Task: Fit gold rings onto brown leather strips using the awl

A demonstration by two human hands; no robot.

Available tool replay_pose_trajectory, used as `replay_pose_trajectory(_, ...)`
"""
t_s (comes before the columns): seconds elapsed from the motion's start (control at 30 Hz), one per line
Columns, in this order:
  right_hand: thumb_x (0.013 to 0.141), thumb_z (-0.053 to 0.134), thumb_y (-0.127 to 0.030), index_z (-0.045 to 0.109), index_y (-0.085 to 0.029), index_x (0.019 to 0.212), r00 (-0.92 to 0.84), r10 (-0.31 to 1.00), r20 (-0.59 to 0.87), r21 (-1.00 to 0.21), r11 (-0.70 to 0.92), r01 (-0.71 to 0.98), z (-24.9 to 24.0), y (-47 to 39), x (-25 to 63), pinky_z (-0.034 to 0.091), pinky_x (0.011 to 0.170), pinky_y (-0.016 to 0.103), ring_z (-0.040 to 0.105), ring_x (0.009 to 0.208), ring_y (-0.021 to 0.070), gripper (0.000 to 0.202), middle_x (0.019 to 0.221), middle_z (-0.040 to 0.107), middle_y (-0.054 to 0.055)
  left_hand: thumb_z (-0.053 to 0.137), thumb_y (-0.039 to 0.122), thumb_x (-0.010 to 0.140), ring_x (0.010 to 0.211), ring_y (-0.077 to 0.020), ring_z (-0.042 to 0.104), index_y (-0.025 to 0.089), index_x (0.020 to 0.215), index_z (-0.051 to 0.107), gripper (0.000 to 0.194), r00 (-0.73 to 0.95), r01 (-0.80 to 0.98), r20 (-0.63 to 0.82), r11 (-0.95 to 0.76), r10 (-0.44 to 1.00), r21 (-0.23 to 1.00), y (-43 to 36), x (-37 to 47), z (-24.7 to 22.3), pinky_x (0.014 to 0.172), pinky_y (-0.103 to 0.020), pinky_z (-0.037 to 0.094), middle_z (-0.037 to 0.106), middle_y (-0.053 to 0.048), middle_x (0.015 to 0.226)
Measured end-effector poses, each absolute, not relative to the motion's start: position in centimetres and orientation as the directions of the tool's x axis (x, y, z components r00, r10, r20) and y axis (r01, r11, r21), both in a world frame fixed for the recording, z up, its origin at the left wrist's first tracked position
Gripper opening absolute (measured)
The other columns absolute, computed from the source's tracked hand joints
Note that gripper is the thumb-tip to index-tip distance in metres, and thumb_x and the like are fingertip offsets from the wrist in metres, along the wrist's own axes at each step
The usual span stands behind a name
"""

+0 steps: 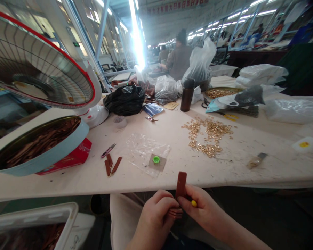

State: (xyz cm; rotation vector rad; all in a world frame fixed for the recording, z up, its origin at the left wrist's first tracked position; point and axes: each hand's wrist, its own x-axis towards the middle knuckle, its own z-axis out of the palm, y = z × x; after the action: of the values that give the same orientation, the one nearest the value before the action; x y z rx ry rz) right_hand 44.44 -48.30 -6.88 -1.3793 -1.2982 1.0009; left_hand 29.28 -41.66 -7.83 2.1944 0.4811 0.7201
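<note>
My left hand (156, 213), closed in front of the table edge, grips a small stack of brown leather tabs (175, 213). Beside it, my right hand (202, 205) pinches one brown leather tab (182, 182) that points upward. A yellow rounded end (194, 203) pokes out of the right hand; what it belongs to is hidden. Past the hands, a small green cup (156, 159) sits on a grey-brown square (161, 164). Leather tabs with metal rings (116, 165) lie to the left, near thread snips (108, 150).
Gold-coloured metal rings (210, 147) are scattered on the white table (135, 180). A round tin (75, 142) of brown strips and a fan (94, 116) stand at left. Farther back are a dark bottle (187, 97), a black bag (125, 100) and a seated person (179, 59).
</note>
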Motion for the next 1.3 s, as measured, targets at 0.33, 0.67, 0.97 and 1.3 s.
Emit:
replay_pose_trajectory(0.33,0.084,0.049,-0.026,0.057,-0.015,0.079,0.058,0.998,0.002,-0.996,-0.003,0.087,-6.9,-48.4,45.0,0.042,0.061,0.024,0.051,0.067,0.0162,0.014,0.073,0.057,0.001,0.055,0.007,0.074,0.070,-0.0148,0.057,0.018,0.080,0.061,0.014,0.791,0.160,0.318,-0.678,0.523,0.718,-41.7,29.6,-7.2,0.061,-0.023,0.046,0.057,-0.005,0.081)
replay_pose_trajectory(0.67,0.082,0.050,-0.022,0.057,-0.015,0.078,0.112,0.993,0.028,-0.983,0.007,0.186,-8.0,-48.5,44.6,0.042,0.058,0.024,0.051,0.065,0.0163,0.011,0.070,0.056,0.001,0.059,0.013,0.073,0.066,-0.0118,0.052,0.018,0.073,0.055,0.007,0.723,0.169,0.023,-0.209,0.690,0.963,-41.9,29.8,-8.3,0.060,-0.022,0.041,0.056,0.000,0.075)
replay_pose_trajectory(0.97,0.084,0.047,-0.020,0.056,-0.016,0.080,0.123,0.988,0.099,-0.963,0.063,0.263,-8.3,-48.7,44.3,0.043,0.059,0.024,0.053,0.066,0.0161,0.011,0.074,0.058,0.002,0.071,0.025,0.063,0.063,-0.0112,0.046,0.016,0.063,0.051,0.021,0.660,0.019,-0.202,0.253,0.724,0.967,-42.0,30.3,-8.8,0.059,-0.023,0.036,0.051,0.003,0.065)
replay_pose_trajectory(1.3,0.088,0.042,-0.023,0.054,-0.019,0.078,0.066,0.978,0.196,-0.939,0.168,0.300,-6.9,-49.1,44.4,0.041,0.058,0.024,0.050,0.064,0.0160,0.016,0.071,0.055,0.002,0.076,0.027,0.059,0.060,-0.0090,0.044,0.016,0.067,0.050,0.029,0.654,-0.076,-0.269,0.415,0.707,0.907,-42.5,30.1,-8.5,0.057,-0.022,0.034,0.053,0.003,0.066)
